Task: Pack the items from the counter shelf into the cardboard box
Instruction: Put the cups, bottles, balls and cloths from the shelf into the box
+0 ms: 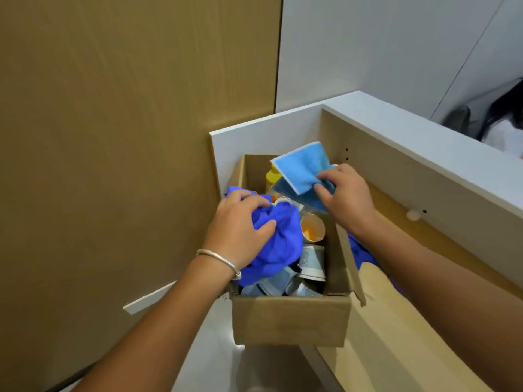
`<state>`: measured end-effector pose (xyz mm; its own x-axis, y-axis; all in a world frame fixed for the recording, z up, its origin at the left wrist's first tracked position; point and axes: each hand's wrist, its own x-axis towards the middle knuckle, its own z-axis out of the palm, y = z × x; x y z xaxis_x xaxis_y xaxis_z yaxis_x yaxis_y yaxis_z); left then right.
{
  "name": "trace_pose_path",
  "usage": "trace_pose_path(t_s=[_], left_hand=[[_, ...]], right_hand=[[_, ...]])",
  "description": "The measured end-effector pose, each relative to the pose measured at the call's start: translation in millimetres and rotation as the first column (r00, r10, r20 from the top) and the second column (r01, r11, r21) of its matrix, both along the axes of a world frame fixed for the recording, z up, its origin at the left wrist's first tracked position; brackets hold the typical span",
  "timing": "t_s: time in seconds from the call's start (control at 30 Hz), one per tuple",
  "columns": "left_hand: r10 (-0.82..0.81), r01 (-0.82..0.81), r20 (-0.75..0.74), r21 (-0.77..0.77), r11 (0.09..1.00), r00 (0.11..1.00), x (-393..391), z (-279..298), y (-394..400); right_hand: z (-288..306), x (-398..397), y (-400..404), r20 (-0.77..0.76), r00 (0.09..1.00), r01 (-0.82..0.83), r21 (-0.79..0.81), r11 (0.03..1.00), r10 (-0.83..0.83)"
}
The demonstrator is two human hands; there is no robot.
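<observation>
An open cardboard box (288, 321) stands in the middle of the head view. My left hand (240, 224) grips a crumpled deep-blue cloth (283, 239) over the box's left side. My right hand (348, 199) pinches a light-blue folded towel (302, 168) above the box's far end. Inside the box lie pale blue paper cups (311, 261), an orange-lined cup (311, 229) and a yellow-capped bottle (273, 175), partly hidden by the cloths.
The wooden counter shelf (402, 321) runs along the right, under a white counter top (424, 142). More blue cloth (363, 253) lies on the shelf behind my right forearm. A brown panel wall (113, 137) fills the left. A person sits at the far right (506, 125).
</observation>
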<state>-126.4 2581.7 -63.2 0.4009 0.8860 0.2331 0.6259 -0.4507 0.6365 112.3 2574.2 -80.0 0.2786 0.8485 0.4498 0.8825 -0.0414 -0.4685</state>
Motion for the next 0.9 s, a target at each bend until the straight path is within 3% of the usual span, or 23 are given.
trace_pose_path(t_s=[0.17,0.33,0.47,0.67,0.73,0.9], left_hand=[[-0.028,0.021,-0.180,-0.043,0.999,0.983,2.9,-31.9,0.8],[-0.146,0.165,-0.273,0.049,0.985,0.951,42.0,-37.5,-6.8],[-0.273,0.302,-0.286,0.062,0.951,0.919,101.2,-39.3,-19.4],[-0.531,0.530,-0.262,-0.081,0.844,0.806,229.7,-62.8,-44.2],[-0.553,0.523,-0.263,-0.181,0.833,0.791,276.0,-80.3,-48.7],[-0.448,0.289,-0.564,-0.352,0.890,0.693,356.0,-145.5,-20.7]], right_hand=[[-29.1,-10.5,2.4,0.054,0.997,-0.052,-0.202,0.978,0.064],[-41.5,20.2,-23.2,-0.005,0.993,-0.116,-0.076,0.990,0.116],[-57.4,77.1,-57.1,-0.044,0.999,0.025,-0.017,1.000,-0.025],[-109.6,192.4,-103.7,0.002,0.964,0.259,-0.256,0.931,-0.267],[-127.2,228.0,-111.7,0.000,0.942,0.314,-0.343,0.885,-0.335],[-168.2,298.5,-106.1,0.076,0.911,0.390,-0.482,0.785,-0.406]])
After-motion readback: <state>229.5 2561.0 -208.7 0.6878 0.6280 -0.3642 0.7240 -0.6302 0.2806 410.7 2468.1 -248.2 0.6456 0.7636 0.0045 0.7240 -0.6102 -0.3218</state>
